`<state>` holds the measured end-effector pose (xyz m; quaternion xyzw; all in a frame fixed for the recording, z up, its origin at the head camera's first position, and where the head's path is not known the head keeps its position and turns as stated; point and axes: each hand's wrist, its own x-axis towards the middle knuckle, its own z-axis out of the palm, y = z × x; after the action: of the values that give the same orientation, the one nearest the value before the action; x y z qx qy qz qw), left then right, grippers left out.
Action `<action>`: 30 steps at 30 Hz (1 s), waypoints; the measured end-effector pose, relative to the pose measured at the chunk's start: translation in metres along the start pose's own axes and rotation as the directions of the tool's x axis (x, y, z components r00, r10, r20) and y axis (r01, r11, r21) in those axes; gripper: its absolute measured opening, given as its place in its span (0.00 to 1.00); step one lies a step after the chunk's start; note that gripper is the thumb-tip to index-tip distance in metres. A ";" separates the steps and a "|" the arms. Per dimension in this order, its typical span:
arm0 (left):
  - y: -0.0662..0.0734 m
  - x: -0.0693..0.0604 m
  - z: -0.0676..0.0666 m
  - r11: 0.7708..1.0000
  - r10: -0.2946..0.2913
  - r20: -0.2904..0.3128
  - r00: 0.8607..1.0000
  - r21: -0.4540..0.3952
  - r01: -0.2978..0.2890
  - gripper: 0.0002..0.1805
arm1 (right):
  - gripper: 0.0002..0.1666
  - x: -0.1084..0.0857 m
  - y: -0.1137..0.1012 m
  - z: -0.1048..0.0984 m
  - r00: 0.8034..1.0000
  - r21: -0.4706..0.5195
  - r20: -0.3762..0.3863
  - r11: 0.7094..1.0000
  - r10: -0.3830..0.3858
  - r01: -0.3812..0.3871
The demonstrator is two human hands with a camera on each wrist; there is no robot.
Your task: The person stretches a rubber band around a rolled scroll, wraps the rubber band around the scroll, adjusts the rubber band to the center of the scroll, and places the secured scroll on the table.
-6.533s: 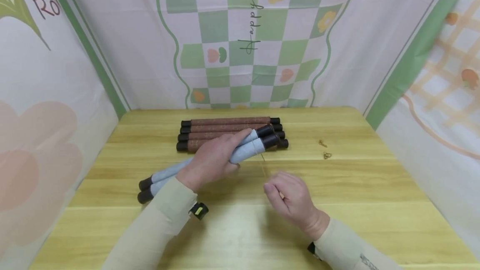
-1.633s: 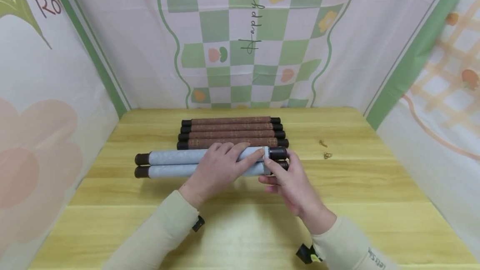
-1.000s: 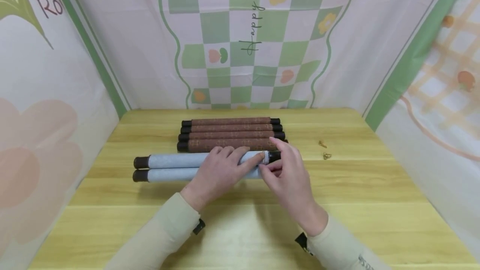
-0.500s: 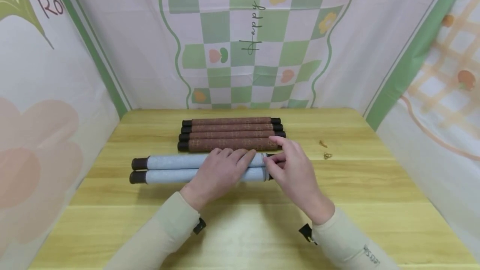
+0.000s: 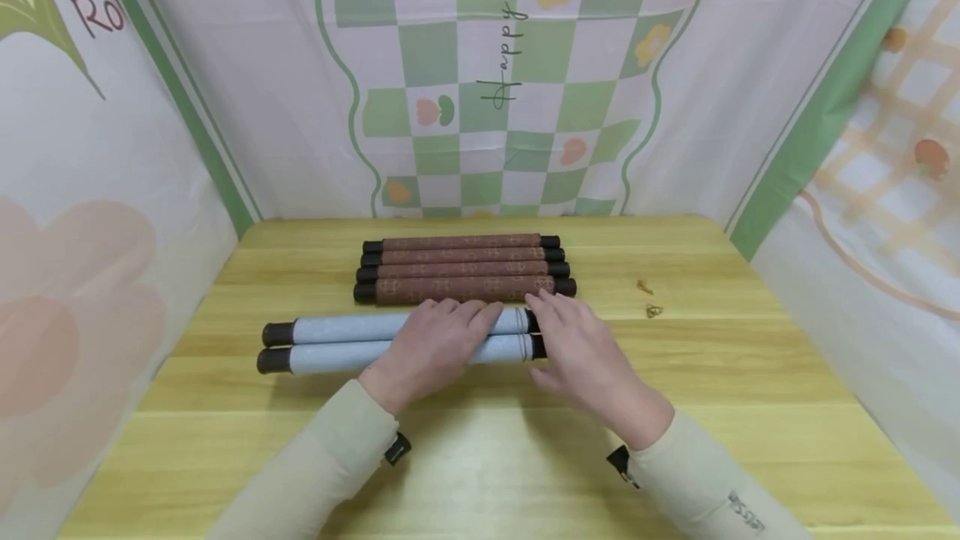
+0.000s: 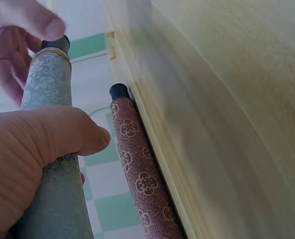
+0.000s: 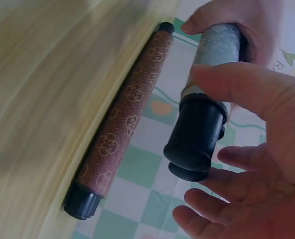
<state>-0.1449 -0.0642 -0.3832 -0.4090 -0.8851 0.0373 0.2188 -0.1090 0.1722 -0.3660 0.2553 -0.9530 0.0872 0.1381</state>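
Note:
Two light blue hanging scrolls [image 5: 341, 354] with dark end knobs lie side by side, raised slightly above the table. My left hand [image 5: 435, 348] grips both near their middle, its thumb along the near side in the left wrist view. A thin rubber band [image 5: 522, 347] circles the pair near the right end. Around that end, my right hand [image 5: 588, 361] is spread loosely; in the right wrist view its thumb is beside the blue fabric and its fingers are apart below the black knobs [image 7: 195, 132]. The right knobs are partly hidden in the head view.
Several brown patterned scrolls [image 5: 457, 287] lie in a row just behind the blue ones. To the right on the wooden table [image 5: 720, 373] are small gold rubber bands [image 5: 655, 311]. Fabric curtains [image 5: 495, 148] hang along the back and both sides.
Earlier my right hand stretched the band away from the tilted blue scrolls. Since then they have levelled, the band has gone round their right end, and my right fingers have released it and spread.

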 end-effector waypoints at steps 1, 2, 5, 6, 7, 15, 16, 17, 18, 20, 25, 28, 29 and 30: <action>0.000 0.000 0.000 1.000 0.005 -0.004 1.000 0.001 -0.005 0.24 | 0.56 0.000 0.000 0.002 1.000 -0.021 0.001 1.000 -0.010 0.010; 0.001 0.000 0.000 1.000 0.008 -0.006 1.000 0.003 -0.008 0.24 | 0.57 0.000 0.000 0.003 1.000 -0.036 0.001 0.999 -0.017 0.017; 0.002 0.001 0.000 1.000 0.010 -0.004 1.000 0.009 -0.010 0.24 | 0.58 0.002 0.000 0.006 0.999 -0.069 -0.008 0.997 -0.036 0.035; 0.002 0.001 0.000 1.000 0.010 0.000 1.000 0.009 -0.010 0.24 | 0.58 0.002 0.000 0.007 0.999 -0.082 -0.015 0.996 -0.047 0.045; 0.003 0.001 0.000 1.000 0.010 0.001 1.000 0.009 -0.010 0.23 | 0.57 0.002 0.001 0.009 0.998 -0.095 -0.024 0.994 -0.057 0.055; 0.006 0.003 0.003 1.000 0.022 0.015 1.000 -0.013 -0.021 0.23 | 0.45 0.003 0.004 0.017 0.989 -0.180 -0.094 0.979 -0.111 0.093; 0.006 0.003 0.003 1.000 0.022 0.023 0.999 -0.016 -0.022 0.24 | 0.45 0.003 0.005 0.018 0.990 -0.186 -0.089 0.978 -0.108 0.090; 0.007 0.003 0.004 1.000 0.022 0.031 0.999 -0.021 -0.021 0.25 | 0.44 0.004 0.005 0.019 0.991 -0.195 -0.080 0.977 -0.105 0.088; 0.007 0.003 0.004 0.999 0.022 0.040 0.999 -0.025 -0.021 0.26 | 0.44 0.004 0.004 0.019 0.992 -0.203 -0.072 0.976 -0.101 0.084; 0.009 0.004 0.004 0.999 0.022 0.057 0.998 -0.036 -0.020 0.28 | 0.43 0.004 0.004 0.021 0.995 -0.214 -0.057 0.974 -0.085 0.071; 0.012 0.005 0.004 0.998 0.009 0.097 0.995 -0.057 -0.003 0.34 | 0.41 0.005 0.004 0.025 0.998 -0.224 -0.029 0.973 -0.053 0.045; 0.014 0.005 0.003 0.998 -0.003 0.116 0.993 -0.067 0.011 0.39 | 0.39 0.006 0.003 0.025 0.999 -0.229 -0.019 0.972 -0.049 0.044; 0.014 0.005 0.002 0.997 -0.005 0.119 0.993 -0.070 0.014 0.41 | 0.39 0.006 0.003 0.025 0.999 -0.230 -0.017 0.972 -0.050 0.044; 0.014 0.004 0.002 0.997 -0.005 0.121 0.993 -0.074 0.014 0.43 | 0.39 0.006 0.002 0.025 0.999 -0.231 -0.014 0.972 -0.050 0.045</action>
<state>-0.1383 -0.0511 -0.3872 -0.4097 -0.8994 0.0278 0.1497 -0.1206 0.1657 -0.3879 0.2593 -0.9489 -0.0248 0.1783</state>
